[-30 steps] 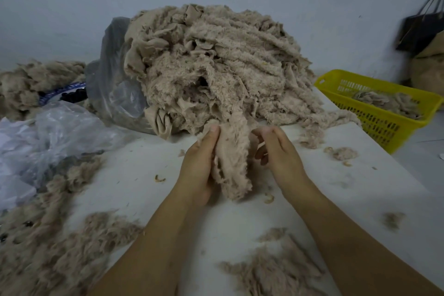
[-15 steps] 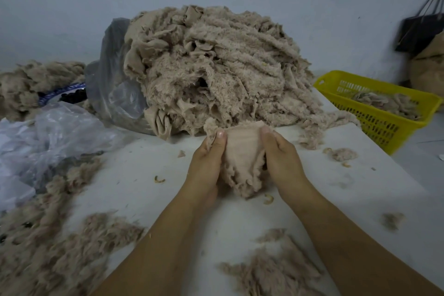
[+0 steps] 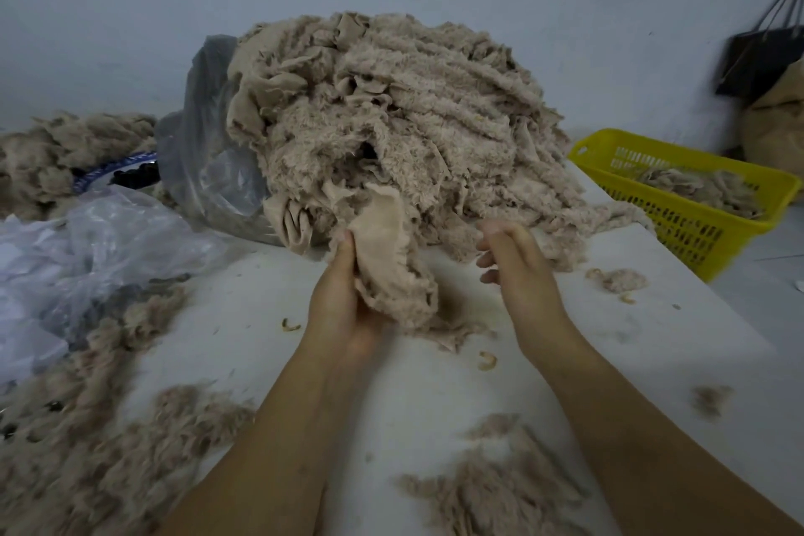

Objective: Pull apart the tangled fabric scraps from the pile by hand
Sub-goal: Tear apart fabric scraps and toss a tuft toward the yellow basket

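A big pile of tangled beige fleecy fabric scraps (image 3: 417,113) sits at the back of the white table (image 3: 417,387). My left hand (image 3: 341,300) grips one beige scrap (image 3: 385,261) at the pile's front edge, thumb along its left side; the scrap's smooth backing faces me and its lower end droops to the table. My right hand (image 3: 515,263) hovers just right of that scrap, apart from it, fingers loosely curled and holding nothing. It is slightly blurred.
A yellow plastic basket (image 3: 713,226) with several scraps stands off the table's right side. A grey plastic bag (image 3: 204,170) wraps the pile's left side, with clear plastic (image 3: 100,239) beside it. Loose fluff (image 3: 87,448) covers the near left, more fluff (image 3: 500,492) lies at the front.
Both hands held the scrap spread between them; now my right hand has let go and moved right, while my left hand keeps the scrap, which hangs folded.
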A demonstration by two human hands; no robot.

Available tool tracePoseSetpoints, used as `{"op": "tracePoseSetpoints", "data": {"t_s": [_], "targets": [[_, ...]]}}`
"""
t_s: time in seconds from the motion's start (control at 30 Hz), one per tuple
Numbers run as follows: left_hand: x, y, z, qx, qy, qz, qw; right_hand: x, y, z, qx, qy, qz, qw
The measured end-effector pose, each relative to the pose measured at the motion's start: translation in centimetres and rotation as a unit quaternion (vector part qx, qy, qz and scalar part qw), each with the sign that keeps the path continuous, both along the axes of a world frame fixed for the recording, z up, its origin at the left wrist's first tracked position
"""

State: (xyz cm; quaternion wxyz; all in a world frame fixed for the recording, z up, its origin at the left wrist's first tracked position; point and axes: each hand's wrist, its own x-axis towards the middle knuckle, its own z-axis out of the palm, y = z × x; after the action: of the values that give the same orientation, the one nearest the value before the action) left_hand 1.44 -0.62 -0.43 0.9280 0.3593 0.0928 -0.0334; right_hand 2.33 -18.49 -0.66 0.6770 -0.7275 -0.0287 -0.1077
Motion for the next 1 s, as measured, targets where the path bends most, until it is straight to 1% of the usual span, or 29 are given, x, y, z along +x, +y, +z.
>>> {"op": "tracePoseSetpoints", "data": {"t_s": [0.07,0.13,0.17,0.2,0.23,0.27,0.37,0.53,0.57,0.63,0.73,0.8,0.87,1.0], "targets": [[0.1,-0.3,-0.2,-0.005,0.001,0.000,1.000,-0.8,0.9,0.1,-0.067,-0.041,0.069,0.995],[0.4,-0.2,-0.4,-0.002,-0.002,0.002,1.000,-1.5,1.8,0.0,-0.173,-0.050,0.139,0.974],[0.5,-0.2,-0.5,-0.002,0.001,0.000,1.000,-1.6,2.1,-0.2,-0.214,-0.049,0.161,0.962],[0.5,-0.1,-0.6,-0.004,0.005,-0.003,1.000,-1.7,2.3,-0.4,-0.230,-0.049,0.166,0.958],[0.6,0.0,-0.6,-0.006,0.009,-0.002,1.000,-1.7,2.3,-0.4,-0.222,-0.043,0.159,0.961],[0.6,0.0,-0.6,-0.005,0.010,0.007,1.000,-1.5,2.2,-0.4,-0.195,-0.027,0.141,0.970],[1.0,0.3,-0.7,0.003,0.013,0.033,0.999,-1.0,1.1,-0.1,-0.093,0.030,0.087,0.991],[0.9,0.3,-0.7,-0.011,0.019,0.011,1.000,-0.8,0.7,0.0,-0.040,0.018,0.068,0.997],[0.9,0.2,-0.7,-0.018,0.016,0.010,1.000,-0.9,0.8,0.0,-0.040,0.011,0.072,0.997],[0.9,0.2,-0.7,-0.045,0.005,0.013,0.999,-1.3,1.1,0.0,-0.072,-0.006,0.102,0.992],[0.8,-0.1,-0.4,-0.080,0.011,0.014,0.997,-1.6,2.0,-0.3,-0.155,-0.002,0.145,0.977],[0.7,-0.2,-0.4,-0.100,0.013,0.014,0.995,-1.4,2.2,-0.5,-0.208,0.010,0.129,0.969],[0.8,-0.1,-0.3,-0.105,0.009,0.013,0.994,-1.2,1.8,-0.5,-0.202,0.013,0.103,0.974],[0.8,0.1,-0.4,-0.102,-0.003,0.024,0.994,-0.9,1.4,-0.4,-0.157,0.014,0.096,0.983]]}}
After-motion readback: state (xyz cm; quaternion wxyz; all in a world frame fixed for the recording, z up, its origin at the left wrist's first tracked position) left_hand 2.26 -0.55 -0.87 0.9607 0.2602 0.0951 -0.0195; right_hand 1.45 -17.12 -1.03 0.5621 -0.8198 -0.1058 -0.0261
